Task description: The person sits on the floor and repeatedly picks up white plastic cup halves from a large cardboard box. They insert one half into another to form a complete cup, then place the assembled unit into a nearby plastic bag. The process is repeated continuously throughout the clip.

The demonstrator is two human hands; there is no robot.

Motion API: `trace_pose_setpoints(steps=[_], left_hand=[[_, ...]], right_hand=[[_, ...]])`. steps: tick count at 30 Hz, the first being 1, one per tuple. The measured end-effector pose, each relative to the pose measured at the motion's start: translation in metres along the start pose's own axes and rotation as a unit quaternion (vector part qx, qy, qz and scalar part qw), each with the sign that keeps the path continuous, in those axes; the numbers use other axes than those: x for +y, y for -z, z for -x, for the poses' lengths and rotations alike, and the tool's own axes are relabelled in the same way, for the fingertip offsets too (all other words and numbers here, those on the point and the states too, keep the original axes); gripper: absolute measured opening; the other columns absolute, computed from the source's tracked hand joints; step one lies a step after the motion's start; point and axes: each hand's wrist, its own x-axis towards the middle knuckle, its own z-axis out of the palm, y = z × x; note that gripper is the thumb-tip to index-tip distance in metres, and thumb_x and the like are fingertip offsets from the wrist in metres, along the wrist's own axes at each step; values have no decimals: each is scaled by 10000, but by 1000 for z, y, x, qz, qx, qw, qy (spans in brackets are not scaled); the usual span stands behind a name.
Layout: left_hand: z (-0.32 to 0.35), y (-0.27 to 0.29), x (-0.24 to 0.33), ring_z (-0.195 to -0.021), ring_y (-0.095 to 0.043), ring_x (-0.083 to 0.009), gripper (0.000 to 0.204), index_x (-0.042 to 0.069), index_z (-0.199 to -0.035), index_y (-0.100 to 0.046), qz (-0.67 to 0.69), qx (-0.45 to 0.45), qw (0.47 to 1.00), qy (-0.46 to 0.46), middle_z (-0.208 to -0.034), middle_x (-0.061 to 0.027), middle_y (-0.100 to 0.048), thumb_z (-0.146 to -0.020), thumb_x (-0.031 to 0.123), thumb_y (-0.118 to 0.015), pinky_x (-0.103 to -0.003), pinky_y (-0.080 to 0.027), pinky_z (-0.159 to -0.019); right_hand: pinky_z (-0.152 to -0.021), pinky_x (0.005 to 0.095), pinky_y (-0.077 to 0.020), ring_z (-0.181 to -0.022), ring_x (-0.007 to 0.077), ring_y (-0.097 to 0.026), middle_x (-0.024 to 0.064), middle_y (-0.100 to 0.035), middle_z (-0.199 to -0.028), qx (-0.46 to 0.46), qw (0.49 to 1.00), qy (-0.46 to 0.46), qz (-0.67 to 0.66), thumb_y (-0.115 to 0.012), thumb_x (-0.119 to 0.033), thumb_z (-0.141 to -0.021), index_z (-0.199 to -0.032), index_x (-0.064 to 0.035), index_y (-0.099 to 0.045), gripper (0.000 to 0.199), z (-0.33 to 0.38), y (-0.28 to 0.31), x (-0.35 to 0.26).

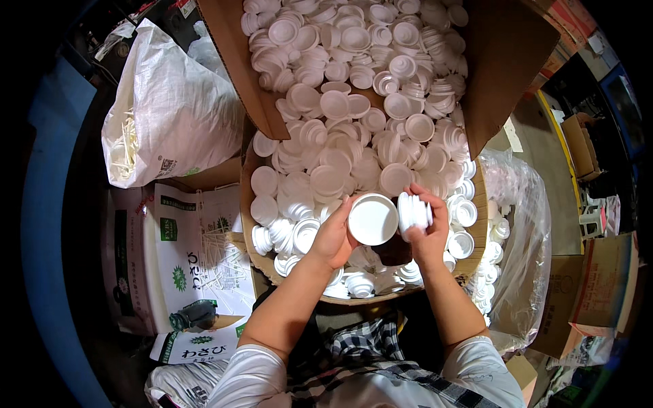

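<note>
In front of me, my left hand (pixel 332 239) is closed round the side of a round white plastic cap (pixel 373 219), its smooth hollow face turned up. Close beside it, my right hand (pixel 431 231) grips another white cap (pixel 412 212) turned on its side, its stepped rings showing. The two caps are side by side; whether they touch I cannot tell. Beneath both hands lies a heap of similar white caps (pixel 333 163), some face up and some showing their ridges. They fill a cardboard box (pixel 479 224) and spill down from an upper carton (pixel 503 64).
At the left stands a white woven sack (pixel 177 115) with thin pale plastic pieces at its mouth. Below it, a printed carton panel (pixel 173 272) carries scattered thin white sticks (pixel 224 262). On the right are a clear plastic bag (pixel 520 251) beside more caps, and brown cartons (pixel 602 279).
</note>
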Motion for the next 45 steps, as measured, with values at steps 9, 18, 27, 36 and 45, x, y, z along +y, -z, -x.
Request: trace_pose_setpoints(steps=[9,18,27,36,45], left_hand=[[5,-7,-2,-1156,-455,-188,399,55,-1297,-363,-32,-108,992,-59,-1265,-74,-454,-959,250,-278,-341,-371,-966],[6,-7,-4,-1175,-431,-194,419,1,-1298,-346,-107,-103,987,-68,-1281,-110,-437,-947,229,-324,-332,-337,-995],[8,-9,-6,-1156,-445,-181,411,11,-1288,-355,-129,-94,985,-70,-1245,-95,-462,-951,243,-323,-324,-346,-979],[12,-13,-6,-1089,-478,-149,486,13,-1295,-354,-291,-90,940,-152,-1199,-79,-483,-892,215,-535,-304,-388,-931],[5,-10,-3,-1044,-520,-153,523,12,-1262,-413,-245,-81,951,-169,-1163,-75,-530,-821,162,-650,-299,-404,-920]], right_hand=[[-1011,493,-301,-1225,367,-397,157,-481,-1233,-144,936,201,250,-826,-114,-584,-1016,-99,-464,564,6,-11,-1],[-1010,529,-272,-1210,381,-411,150,-483,-1231,-163,921,219,279,-811,-112,-597,-1018,-111,-465,545,6,-14,-3],[-1009,533,-262,-1212,386,-406,155,-465,-1251,-163,922,208,282,-811,-125,-602,-1029,-110,-464,551,6,-14,-2],[-1030,543,-200,-1249,394,-352,169,-413,-1317,-182,900,204,340,-788,-217,-634,-1135,-120,-410,635,5,-10,2],[-1028,391,-282,-1283,284,-306,186,-273,-1400,-101,991,-83,-18,-766,-186,-682,-1381,-5,-161,942,6,-9,-6]])
